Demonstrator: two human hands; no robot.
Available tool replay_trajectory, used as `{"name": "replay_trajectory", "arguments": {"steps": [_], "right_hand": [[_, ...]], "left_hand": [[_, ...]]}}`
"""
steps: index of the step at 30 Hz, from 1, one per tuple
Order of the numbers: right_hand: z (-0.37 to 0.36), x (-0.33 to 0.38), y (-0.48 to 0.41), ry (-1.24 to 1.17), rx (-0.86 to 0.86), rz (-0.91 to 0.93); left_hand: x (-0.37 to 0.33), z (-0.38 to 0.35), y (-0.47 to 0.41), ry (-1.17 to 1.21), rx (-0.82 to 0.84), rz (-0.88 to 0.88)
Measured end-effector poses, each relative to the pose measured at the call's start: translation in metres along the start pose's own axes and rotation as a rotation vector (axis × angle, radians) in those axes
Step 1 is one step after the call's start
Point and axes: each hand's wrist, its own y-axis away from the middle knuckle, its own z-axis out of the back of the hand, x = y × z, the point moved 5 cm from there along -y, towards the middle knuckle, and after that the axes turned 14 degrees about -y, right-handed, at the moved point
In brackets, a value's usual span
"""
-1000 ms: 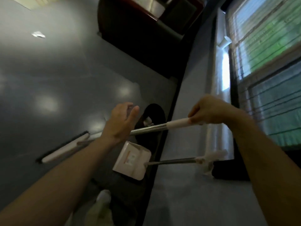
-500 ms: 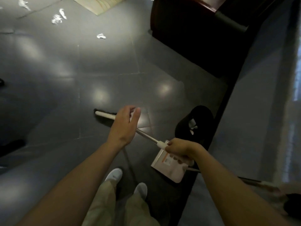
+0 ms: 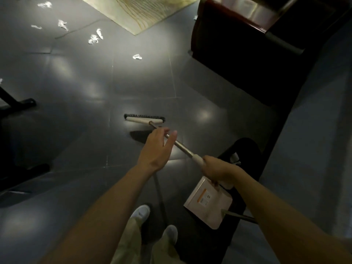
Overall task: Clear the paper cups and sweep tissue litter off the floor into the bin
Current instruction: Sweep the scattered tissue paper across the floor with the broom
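Gripping broom [image 3: 183, 148] end in right hand [image 3: 217, 169] for reach toward tissue scraps [image 3: 93, 39] upper left; left hand [image 3: 156, 149] released, fingers straight.

You wear pale khaki trousers [image 3: 129, 242] and white sneakers [image 3: 141, 212] with rounded toes; both your forearms [image 3: 114, 202] are bare.

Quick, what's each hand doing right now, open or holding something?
Left hand: open, fingers straight, over the broom handle, gripping nothing.
Right hand: closed around the white end of the broom handle.
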Motion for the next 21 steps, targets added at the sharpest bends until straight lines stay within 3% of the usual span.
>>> {"name": "replay_trajectory", "arguments": {"steps": [10,17,21], "right_hand": [[0.016,0.103,-0.016,-0.313,-0.019,0.05],[0.04,0.193,-0.085,-0.348,-0.104,-0.032],[0.053,0.282,-0.129,-0.327,-0.222,0.125]], "left_hand": [[0.013,0.078,-0.029,-0.352,0.112,0.012],[0.05,0.168,-0.122,-0.41,-0.025,0.119],[0.068,0.232,-0.185,-0.354,-0.104,0.138]]}}
